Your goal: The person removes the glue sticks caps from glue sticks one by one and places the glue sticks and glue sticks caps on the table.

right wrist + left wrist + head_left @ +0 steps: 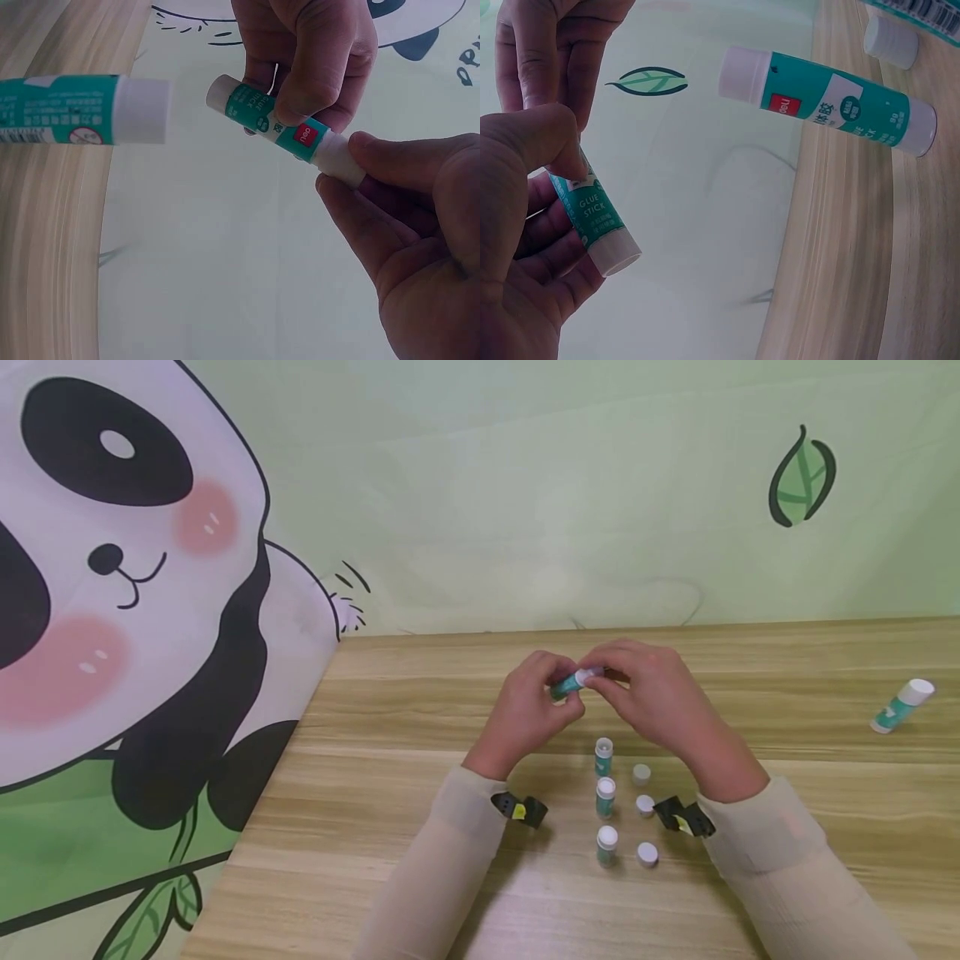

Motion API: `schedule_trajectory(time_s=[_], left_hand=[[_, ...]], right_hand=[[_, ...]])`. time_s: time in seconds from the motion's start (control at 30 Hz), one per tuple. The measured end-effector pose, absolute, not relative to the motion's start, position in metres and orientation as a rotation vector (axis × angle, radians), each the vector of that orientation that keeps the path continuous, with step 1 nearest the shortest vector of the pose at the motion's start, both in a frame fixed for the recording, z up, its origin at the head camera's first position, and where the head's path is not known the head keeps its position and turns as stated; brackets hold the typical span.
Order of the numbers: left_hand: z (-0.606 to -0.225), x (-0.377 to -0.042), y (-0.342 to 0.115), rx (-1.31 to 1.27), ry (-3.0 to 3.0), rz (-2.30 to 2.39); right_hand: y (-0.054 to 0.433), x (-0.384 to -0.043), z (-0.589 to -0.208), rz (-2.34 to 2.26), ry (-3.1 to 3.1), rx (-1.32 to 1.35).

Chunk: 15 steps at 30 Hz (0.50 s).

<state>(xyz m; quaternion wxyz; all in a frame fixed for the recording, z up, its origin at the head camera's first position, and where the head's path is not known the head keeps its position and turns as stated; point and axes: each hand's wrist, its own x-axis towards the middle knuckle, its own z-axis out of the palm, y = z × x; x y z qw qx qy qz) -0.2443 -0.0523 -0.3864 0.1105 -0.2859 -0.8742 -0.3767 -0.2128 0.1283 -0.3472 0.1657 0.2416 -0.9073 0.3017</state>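
Note:
Above the table, my left hand holds a teal-and-white glue stick by its body, with the thumb across the label. My right hand pinches the glue stick's white cap end between thumb and fingertips. In the head view the held glue stick is tilted and partly covered by fingers. Below the hands, three glue sticks without caps stand in a column: a far one, a middle one and a near one. Beside them lie three white caps, one by each.
A capped glue stick stands upright alone at the table's right side. The wooden table meets a pale green backdrop with a panda drawing. Each wrist wears a small black device.

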Motion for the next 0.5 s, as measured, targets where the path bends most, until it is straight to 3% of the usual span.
schedule_trajectory(time_s=[0.5], left_hand=[[-0.3902,-0.2474,-0.0528,-0.847,-2.554,-1.121]], right_hand=[[0.1337,-0.2092,-0.3406,0.892,-2.564,0.645]])
